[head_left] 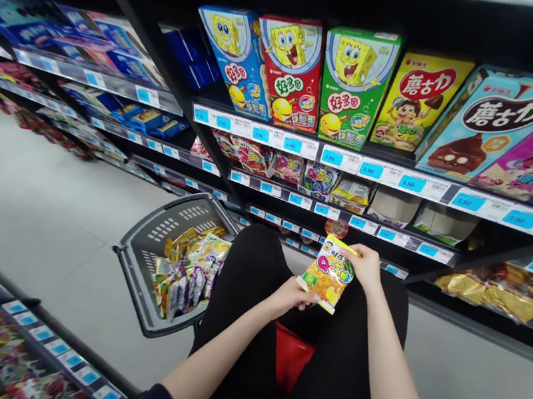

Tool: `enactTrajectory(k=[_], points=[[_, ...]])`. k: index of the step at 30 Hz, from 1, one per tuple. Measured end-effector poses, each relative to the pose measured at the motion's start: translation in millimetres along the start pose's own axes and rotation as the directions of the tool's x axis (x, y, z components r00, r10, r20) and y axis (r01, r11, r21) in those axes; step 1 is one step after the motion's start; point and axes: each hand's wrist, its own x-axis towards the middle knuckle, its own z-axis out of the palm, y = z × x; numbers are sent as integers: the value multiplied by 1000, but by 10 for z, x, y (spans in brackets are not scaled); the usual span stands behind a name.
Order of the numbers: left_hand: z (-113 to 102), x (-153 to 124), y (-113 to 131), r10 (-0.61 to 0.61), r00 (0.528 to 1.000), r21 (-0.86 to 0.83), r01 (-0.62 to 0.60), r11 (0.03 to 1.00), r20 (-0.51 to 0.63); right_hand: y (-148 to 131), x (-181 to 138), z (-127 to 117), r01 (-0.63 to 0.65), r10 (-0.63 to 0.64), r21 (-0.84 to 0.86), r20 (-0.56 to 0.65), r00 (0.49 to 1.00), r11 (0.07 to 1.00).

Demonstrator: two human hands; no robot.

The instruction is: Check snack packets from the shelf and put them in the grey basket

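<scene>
Between my knees, both hands hold one small orange and yellow bag of gummy candy (328,273), its printed front facing up. My left hand (292,298) is closed on the bag's lower left corner, the thumb lying over its front. At the upper right edge, my right hand (365,266) pinches the packet. To the left of my legs, a grey shopping basket (142,254) sits on the floor. Several shiny snack packets (192,269) in gold, purple and green fill part of it.
Ahead stands a shelf unit with upright snack boxes (355,89) above a row of price tags (295,145). Below them are candy bags in trays, with white open trays (394,206) at the right. Gold packets (504,294) lie lower right. Another shelf (43,333) runs along the lower left.
</scene>
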Motion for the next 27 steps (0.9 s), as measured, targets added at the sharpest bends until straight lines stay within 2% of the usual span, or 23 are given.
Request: enactTrajectory(k=[6,9,15,27], points=[[84,44,-23,-1,999,40,3,999,-38,120,-30,-46,-7,17,215,-45,999,977],[73,62,-3,-1,1000,3,1,1000,-28,125,-73,-52,15,1,188,-89,996,982],[26,96,-63,-87,996,25,88,996,-33,68,-105,3,34,-14,122,-163,986,992],[26,70,-4,-141,989,33,143,989,-51,75,-151,21,34,-22,58,-190,982,998]])
